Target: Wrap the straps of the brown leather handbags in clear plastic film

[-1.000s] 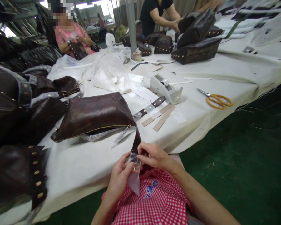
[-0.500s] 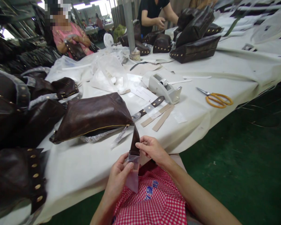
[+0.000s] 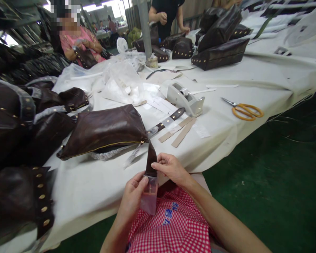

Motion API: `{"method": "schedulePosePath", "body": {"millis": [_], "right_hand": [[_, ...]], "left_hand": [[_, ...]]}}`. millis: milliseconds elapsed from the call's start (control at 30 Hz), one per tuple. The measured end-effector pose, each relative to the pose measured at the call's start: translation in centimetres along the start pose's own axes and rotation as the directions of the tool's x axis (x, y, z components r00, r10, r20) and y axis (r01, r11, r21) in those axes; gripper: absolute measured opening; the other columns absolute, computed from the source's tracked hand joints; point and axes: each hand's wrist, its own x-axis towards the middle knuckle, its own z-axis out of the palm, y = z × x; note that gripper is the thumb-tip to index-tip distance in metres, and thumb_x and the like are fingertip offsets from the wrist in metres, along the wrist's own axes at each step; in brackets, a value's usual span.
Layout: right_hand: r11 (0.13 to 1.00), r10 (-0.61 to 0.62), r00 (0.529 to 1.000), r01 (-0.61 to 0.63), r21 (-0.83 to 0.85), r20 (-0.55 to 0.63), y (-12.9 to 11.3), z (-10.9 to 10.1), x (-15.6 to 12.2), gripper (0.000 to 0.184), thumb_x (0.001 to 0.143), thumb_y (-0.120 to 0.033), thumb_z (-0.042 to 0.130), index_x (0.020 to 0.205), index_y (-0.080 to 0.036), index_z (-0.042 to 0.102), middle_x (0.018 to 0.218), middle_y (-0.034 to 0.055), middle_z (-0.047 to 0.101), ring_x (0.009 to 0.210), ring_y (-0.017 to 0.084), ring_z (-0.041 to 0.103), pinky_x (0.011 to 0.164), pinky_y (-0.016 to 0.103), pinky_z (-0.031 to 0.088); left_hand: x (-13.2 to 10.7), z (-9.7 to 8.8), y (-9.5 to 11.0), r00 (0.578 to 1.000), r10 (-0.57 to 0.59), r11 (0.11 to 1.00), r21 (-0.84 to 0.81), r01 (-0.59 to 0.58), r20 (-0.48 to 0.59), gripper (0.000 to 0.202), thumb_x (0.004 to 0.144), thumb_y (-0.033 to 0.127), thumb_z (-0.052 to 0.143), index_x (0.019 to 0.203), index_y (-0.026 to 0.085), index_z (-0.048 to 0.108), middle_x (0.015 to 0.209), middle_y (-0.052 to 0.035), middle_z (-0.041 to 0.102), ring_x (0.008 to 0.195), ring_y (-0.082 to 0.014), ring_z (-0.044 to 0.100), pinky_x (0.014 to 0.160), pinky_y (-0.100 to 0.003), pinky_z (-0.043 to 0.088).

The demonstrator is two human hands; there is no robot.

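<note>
A dark brown leather bag (image 3: pixel 107 128) with a gold zip lies at the table's near edge. From its right end a leather strap (image 3: pixel 151 158) hangs towards my lap, its lower end in a clear plastic sleeve (image 3: pixel 149 202). My left hand (image 3: pixel 134 189) is closed on the sleeve's top, thumb in front, where it meets the strap. Just above, my right hand (image 3: pixel 170 167) pinches the strap's right edge between thumb and fingers. Beyond the hands lie a studded strap (image 3: pixel 177 113) partly wrapped in plastic and two beige strips (image 3: pixel 183 132).
Orange-handled scissors (image 3: pixel 246 111) lie to the right of a grey tape dispenser (image 3: pixel 185 98). More brown bags (image 3: pixel 18 196) crowd the left side, and others (image 3: pixel 218 52) are piled at the back. Two people work across the white-covered table (image 3: pixel 263 80) beside a metal post (image 3: pixel 145 28).
My left thumb has shifted slightly up and left on the sleeve, uncovering more of it. My right hand keeps its pinch. The co-worker at the back has moved their hands apart.
</note>
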Motion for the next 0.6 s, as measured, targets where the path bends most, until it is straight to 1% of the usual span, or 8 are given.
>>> {"method": "schedulePosePath", "body": {"millis": [100,200,300,467,600], "right_hand": [[1.000,0.006,1.000,-0.006,0.005,0.019,-0.11,-0.11,-0.09,0.032,0.067,-0.042,0.073,0.066,-0.019,0.051,0.055,-0.0069,0.049,0.049,0.007,0.039,0.046,0.020,0.027],[1.000,0.004,1.000,-0.004,0.002,0.027,-0.16,-0.21,-0.13,0.030,0.067,-0.040,0.072,0.065,-0.018,0.050,0.055,-0.0072,0.048,0.049,0.007,0.039,0.046,0.021,0.027],[1.000,-0.003,1.000,0.003,-0.009,0.029,-0.06,-0.28,-0.05,0.029,0.067,-0.038,0.071,0.065,-0.019,0.049,0.055,-0.0071,0.049,0.048,0.007,0.040,0.046,0.021,0.026],[1.000,-0.006,1.000,0.006,0.004,0.013,0.10,-0.35,-0.01,0.029,0.066,-0.037,0.071,0.064,-0.019,0.048,0.054,-0.0076,0.048,0.049,0.007,0.041,0.047,0.021,0.028],[1.000,0.016,0.997,-0.018,0.025,0.074,-0.27,-0.40,-0.27,0.029,0.067,-0.036,0.072,0.065,-0.019,0.049,0.054,-0.0078,0.048,0.049,0.007,0.041,0.047,0.021,0.027]], "left_hand": [[0.04,0.19,0.17,1.000,-0.009,0.999,-0.053,0.010,0.007,0.040,0.077,0.037,0.071,0.111,0.017,0.064,0.089,-0.0053,0.073,0.075,-0.0183,0.067,0.073,-0.027,0.050],[0.24,0.38,0.29,0.999,-0.018,0.997,-0.072,0.020,0.027,0.034,0.076,0.036,0.071,0.103,0.017,0.063,0.084,-0.0042,0.072,0.070,-0.0165,0.066,0.066,-0.025,0.049],[0.40,0.55,0.45,0.999,-0.023,0.997,-0.074,0.026,0.044,0.031,0.077,0.036,0.071,0.100,0.017,0.060,0.080,-0.0028,0.071,0.064,-0.0147,0.064,0.064,-0.025,0.049],[0.34,0.51,0.61,0.998,-0.021,1.000,0.008,0.021,0.065,0.032,0.078,0.037,0.071,0.100,0.018,0.059,0.079,-0.0014,0.068,0.065,-0.0132,0.061,0.064,-0.023,0.048],[0.35,0.11,0.57,0.997,0.008,0.997,0.070,-0.013,0.079,0.027,0.079,0.038,0.069,0.094,0.018,0.060,0.077,0.0002,0.064,0.065,-0.0120,0.057,0.062,-0.022,0.045]]}}
